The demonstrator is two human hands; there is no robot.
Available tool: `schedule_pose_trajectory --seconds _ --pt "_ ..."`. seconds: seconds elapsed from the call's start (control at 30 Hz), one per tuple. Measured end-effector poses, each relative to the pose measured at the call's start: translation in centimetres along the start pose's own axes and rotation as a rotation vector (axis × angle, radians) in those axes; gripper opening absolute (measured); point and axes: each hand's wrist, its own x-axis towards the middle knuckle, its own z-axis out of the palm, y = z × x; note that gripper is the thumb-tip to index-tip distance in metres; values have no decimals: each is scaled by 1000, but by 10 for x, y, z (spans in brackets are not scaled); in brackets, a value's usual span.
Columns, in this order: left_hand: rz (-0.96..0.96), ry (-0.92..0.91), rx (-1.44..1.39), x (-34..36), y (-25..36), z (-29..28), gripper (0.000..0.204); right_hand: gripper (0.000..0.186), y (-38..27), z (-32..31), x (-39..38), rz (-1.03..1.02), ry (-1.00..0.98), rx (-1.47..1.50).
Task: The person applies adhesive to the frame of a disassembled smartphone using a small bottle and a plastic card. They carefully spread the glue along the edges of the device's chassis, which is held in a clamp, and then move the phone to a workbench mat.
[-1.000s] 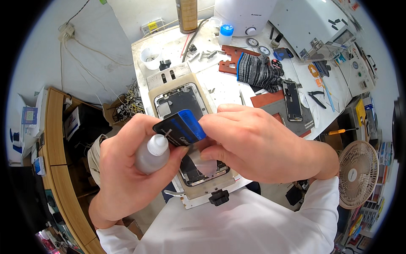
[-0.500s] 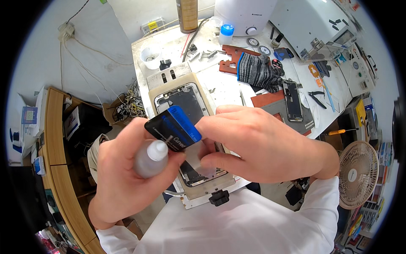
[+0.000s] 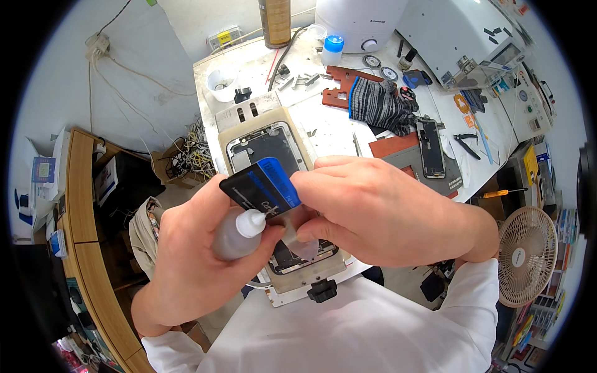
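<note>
Clasped in my left hand [image 3: 189,248] is a translucent squeeze bottle [image 3: 235,235] with a white nozzle pointing up and right. Beside its nozzle is a thin pry card [image 3: 261,186] with a black and blue printed grip and a bent, shiny blade. My right hand [image 3: 379,208] is closed with the card pinched at its right side; my left fingers also reach the card's left edge. Below both hands an opened phone [image 3: 264,146] lies in a beige clamp fixture [image 3: 291,124]. Its middle is hidden by my hands and the card.
A striped glove [image 3: 376,102], another phone [image 3: 430,149] and black pliers [image 3: 466,146] lie on the bench to the right. A white cup [image 3: 221,84], small metal bits and a blue-capped bottle [image 3: 333,50] stand farther back. A fan [image 3: 527,256] is at the right.
My left hand and the squeeze bottle have shifted right, closer to my right hand. The pry card has moved slightly right and tilted, its blade more bent.
</note>
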Motion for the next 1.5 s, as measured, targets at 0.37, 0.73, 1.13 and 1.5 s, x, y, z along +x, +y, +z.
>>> schedule_pose_trajectory --seconds 0.37,0.73,1.13,1.5 --pt "-10 -7 -24 0 -1 0 44 24 2 1 -2 -18 13 9" --pt "-20 -26 -9 -3 1 -2 40 27 1 -2 0 -51 1 5" --pt "-7 0 -11 1 2 2 42 24 4 -3 -2 -19 -1 -1" --pt "-5 -21 -26 2 5 2 44 25 4 -5 -3 -27 -3 21"
